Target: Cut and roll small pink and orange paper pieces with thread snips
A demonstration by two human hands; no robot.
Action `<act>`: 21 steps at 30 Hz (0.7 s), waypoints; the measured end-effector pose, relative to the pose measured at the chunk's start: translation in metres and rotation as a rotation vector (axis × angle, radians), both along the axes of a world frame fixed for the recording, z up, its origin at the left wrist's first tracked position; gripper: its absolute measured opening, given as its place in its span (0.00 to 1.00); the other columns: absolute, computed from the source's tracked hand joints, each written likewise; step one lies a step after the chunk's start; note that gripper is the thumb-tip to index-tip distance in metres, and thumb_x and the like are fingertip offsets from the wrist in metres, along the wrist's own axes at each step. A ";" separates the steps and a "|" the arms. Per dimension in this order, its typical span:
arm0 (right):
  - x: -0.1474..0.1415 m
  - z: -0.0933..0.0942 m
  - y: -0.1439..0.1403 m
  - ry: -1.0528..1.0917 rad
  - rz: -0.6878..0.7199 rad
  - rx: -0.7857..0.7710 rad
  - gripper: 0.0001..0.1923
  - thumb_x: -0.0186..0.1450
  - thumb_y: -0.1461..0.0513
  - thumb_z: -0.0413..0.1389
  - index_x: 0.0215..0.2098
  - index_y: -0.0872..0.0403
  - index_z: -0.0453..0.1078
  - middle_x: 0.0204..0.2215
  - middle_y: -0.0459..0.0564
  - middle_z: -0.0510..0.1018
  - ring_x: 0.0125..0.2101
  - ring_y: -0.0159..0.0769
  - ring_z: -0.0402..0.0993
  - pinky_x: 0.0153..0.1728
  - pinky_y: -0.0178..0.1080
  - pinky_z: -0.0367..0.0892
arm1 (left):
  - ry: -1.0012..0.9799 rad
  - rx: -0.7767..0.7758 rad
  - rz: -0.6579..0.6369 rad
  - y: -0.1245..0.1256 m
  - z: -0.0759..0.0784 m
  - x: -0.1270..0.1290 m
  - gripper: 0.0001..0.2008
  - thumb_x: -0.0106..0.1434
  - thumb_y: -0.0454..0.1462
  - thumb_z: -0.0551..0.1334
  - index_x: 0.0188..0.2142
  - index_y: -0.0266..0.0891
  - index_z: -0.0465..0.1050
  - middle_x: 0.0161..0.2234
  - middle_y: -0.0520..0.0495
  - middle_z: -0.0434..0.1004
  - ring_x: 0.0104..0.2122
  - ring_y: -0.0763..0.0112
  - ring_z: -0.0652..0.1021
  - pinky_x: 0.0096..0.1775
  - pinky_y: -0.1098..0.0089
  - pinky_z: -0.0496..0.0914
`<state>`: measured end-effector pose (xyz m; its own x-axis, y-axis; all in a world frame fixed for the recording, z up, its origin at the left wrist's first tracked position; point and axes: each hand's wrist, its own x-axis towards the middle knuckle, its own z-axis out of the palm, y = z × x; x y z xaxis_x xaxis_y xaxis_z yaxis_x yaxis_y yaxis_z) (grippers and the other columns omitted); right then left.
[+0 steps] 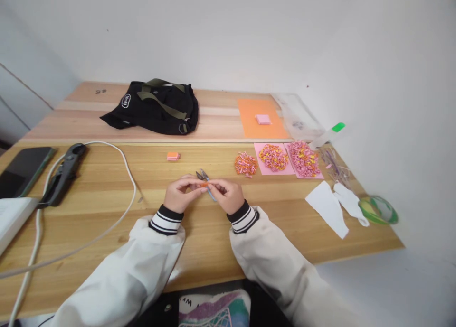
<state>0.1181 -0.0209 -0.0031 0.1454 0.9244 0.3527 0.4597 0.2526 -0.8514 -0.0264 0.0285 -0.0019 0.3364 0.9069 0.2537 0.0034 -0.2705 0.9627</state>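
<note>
Close together over the middle of the table, my left hand [181, 194] and my right hand [228, 194] both pinch a small orange strip [204, 184] between thumb and fingertips. Its material is too small to make out. Just behind the fingertips lies a pair of pliers [202, 174] with grey jaws and light blue handles, partly covered by my hands. Farther back, a small orange-and-pink stack [173, 156] rests on the wood. To the right is a loose pile of pink and orange little pieces [245, 164].
Two pink sheets [261, 168] carry heaps of pink, orange and yellow bits. Behind them, a pink block [263, 119] sits on an orange sheet [247, 116]. White paper [327, 208] and green tape [378, 210] lie right. A black bag [164, 108], phone [24, 170] and white cable [130, 168] occupy the left.
</note>
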 end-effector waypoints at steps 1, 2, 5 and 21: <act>0.000 0.000 0.000 0.000 -0.006 -0.009 0.10 0.57 0.62 0.52 0.30 0.56 0.75 0.18 0.46 0.74 0.17 0.26 0.63 0.21 0.29 0.61 | 0.004 0.003 -0.002 0.000 0.000 0.000 0.06 0.44 0.35 0.68 0.25 0.37 0.77 0.25 0.47 0.74 0.25 0.73 0.72 0.29 0.71 0.66; 0.000 0.000 0.000 0.000 -0.010 -0.018 0.10 0.57 0.62 0.52 0.30 0.56 0.75 0.18 0.46 0.73 0.17 0.26 0.63 0.21 0.29 0.61 | 0.009 0.005 -0.001 0.000 0.001 0.000 0.06 0.44 0.35 0.68 0.25 0.37 0.77 0.25 0.47 0.74 0.25 0.73 0.71 0.29 0.71 0.66; 0.000 0.001 0.000 -0.001 -0.013 -0.029 0.10 0.57 0.61 0.52 0.31 0.56 0.75 0.17 0.46 0.73 0.17 0.26 0.63 0.21 0.30 0.60 | 0.019 0.010 0.006 -0.001 0.002 0.000 0.05 0.46 0.35 0.67 0.25 0.38 0.77 0.25 0.47 0.74 0.26 0.72 0.72 0.30 0.71 0.66; -0.002 -0.002 -0.001 -0.065 0.019 -0.022 0.12 0.58 0.59 0.52 0.32 0.55 0.75 0.20 0.47 0.75 0.18 0.26 0.65 0.23 0.30 0.62 | 0.000 -0.061 0.060 0.001 -0.004 0.002 0.06 0.45 0.36 0.67 0.22 0.35 0.74 0.22 0.48 0.73 0.24 0.73 0.71 0.29 0.71 0.66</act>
